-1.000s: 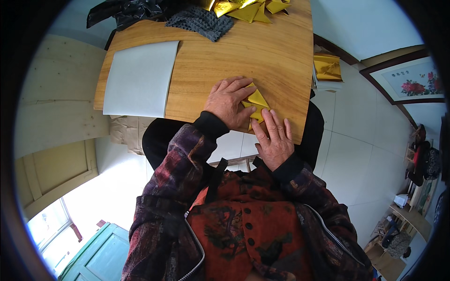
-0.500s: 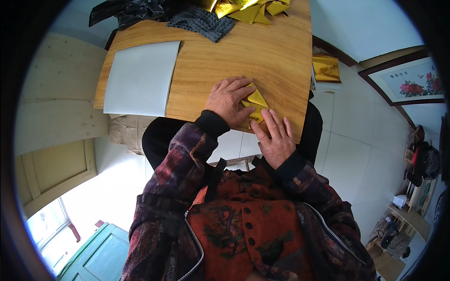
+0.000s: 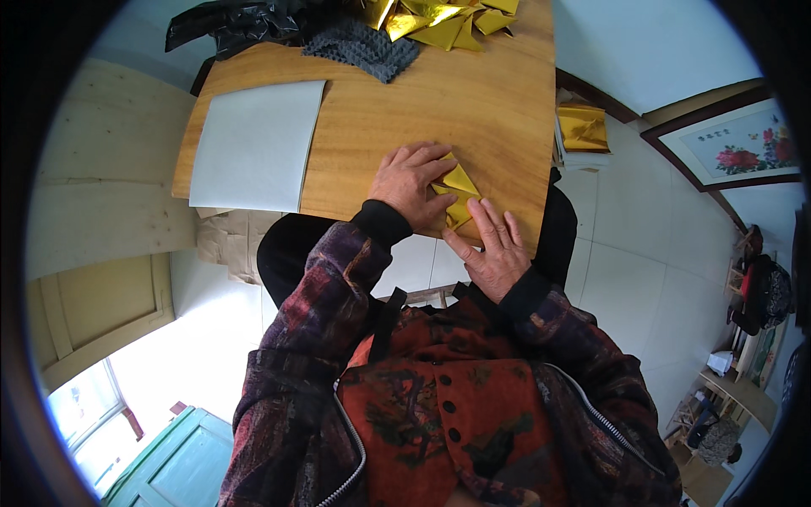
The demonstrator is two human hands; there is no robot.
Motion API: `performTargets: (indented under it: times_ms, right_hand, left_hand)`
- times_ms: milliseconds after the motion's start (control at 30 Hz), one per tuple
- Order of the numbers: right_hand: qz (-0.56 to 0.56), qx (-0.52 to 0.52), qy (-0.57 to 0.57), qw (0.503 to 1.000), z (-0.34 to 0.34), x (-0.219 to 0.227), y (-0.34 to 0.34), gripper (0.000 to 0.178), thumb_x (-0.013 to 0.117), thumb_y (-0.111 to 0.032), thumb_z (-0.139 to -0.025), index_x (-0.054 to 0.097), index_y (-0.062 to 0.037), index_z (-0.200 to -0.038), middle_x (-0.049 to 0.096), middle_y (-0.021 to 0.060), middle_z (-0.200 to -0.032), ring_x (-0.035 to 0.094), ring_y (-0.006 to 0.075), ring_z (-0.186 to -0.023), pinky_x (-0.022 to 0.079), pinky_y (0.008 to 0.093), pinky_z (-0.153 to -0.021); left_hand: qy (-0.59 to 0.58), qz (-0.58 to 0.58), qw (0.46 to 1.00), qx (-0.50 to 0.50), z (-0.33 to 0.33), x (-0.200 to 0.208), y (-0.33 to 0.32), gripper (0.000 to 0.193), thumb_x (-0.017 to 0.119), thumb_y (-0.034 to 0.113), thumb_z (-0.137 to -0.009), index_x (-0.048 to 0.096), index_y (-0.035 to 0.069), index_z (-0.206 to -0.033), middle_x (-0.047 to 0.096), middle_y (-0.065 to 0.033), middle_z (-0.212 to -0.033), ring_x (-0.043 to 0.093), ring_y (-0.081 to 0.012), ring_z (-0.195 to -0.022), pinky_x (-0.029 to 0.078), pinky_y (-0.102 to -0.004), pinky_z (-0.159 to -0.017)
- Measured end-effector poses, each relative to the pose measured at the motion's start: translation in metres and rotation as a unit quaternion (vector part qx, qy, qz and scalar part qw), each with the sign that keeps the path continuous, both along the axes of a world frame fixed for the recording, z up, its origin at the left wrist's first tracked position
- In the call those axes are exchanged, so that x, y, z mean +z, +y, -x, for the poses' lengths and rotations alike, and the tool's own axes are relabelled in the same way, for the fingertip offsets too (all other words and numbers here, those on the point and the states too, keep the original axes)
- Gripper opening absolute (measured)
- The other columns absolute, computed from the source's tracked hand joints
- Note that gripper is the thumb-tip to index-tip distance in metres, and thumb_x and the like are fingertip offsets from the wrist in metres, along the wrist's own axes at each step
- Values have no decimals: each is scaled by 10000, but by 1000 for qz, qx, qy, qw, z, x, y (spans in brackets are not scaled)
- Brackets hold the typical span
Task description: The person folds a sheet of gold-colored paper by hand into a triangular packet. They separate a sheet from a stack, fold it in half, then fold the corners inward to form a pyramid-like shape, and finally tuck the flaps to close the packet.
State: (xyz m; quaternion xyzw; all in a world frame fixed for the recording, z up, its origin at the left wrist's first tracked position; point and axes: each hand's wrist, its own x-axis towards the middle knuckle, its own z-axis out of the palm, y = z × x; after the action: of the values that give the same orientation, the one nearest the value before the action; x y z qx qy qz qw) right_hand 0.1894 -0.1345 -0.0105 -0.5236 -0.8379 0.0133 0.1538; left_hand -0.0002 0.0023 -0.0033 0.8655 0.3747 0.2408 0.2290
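Note:
A piece of shiny gold paper (image 3: 460,180), folded into a pointed shape, lies near the front edge of the wooden table (image 3: 405,101). My left hand (image 3: 412,184) rests on its left side, fingers stretched and thumb apart, covering part of it. At the paper's lower right is my right hand (image 3: 494,253); its fingers are straight and spread, the fingertips touching the lower edge. Neither hand is wrapped round anything.
A large pale grey sheet (image 3: 253,148) lies on the table's left. Along the far side are a black plastic bag (image 3: 241,25), a dark grey textured cloth (image 3: 363,51) and several folded gold paper pieces (image 3: 439,32). Beyond the right edge sits a gold stack (image 3: 583,128).
My right hand has shifted slightly at the paper's lower edge, its thumb moving left and a little up. My left hand stays in nearly the same place. The whole view has shifted slightly.

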Motion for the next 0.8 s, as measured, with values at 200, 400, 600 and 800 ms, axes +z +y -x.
performTargets:
  times_ms: [200, 400, 600, 800]
  right_hand:
    - [28, 10, -8, 1000, 0, 5, 0, 722, 713, -79, -723, 496, -304, -1374, 304, 180, -1521, 325, 356, -1400, 297, 554, -1099]
    - [98, 7, 25, 995, -2, 30, -4, 745, 749, -199, -747, 441, -236, -1423, 283, 165, -1532, 305, 347, -1411, 297, 545, -1104]
    - [86, -43, 61, 994, 14, 26, 7, 878, 803, -304, -720, 372, -28, -1434, 257, 153, -1550, 256, 337, -1434, 269, 517, -1127]
    - [93, -45, 18, 994, 16, 9, 15, 949, 821, -360, -687, 351, -37, -1447, 244, 145, -1561, 220, 322, -1451, 238, 505, -1144]
  left_hand:
    - [2, -7, 1000, 2, -1, -3, -1, 489, 749, 303, -742, 652, 122, -1186, 564, -39, -1336, 465, -262, -1276, 350, -435, -1063]
    - [4, -21, 1000, -1, 0, -3, 1, 503, 759, 283, -730, 655, 122, -1195, 573, -57, -1336, 480, -286, -1273, 376, -430, -1049]
    - [1, -18, 1000, 2, 0, -3, 1, 502, 757, 272, -729, 654, 127, -1199, 569, -54, -1342, 477, -282, -1275, 368, -434, -1051]
    - [4, 11, 1000, -3, 1, -3, 0, 493, 723, 274, -770, 628, 136, -1233, 544, -39, -1368, 441, -263, -1305, 319, -439, -1086]
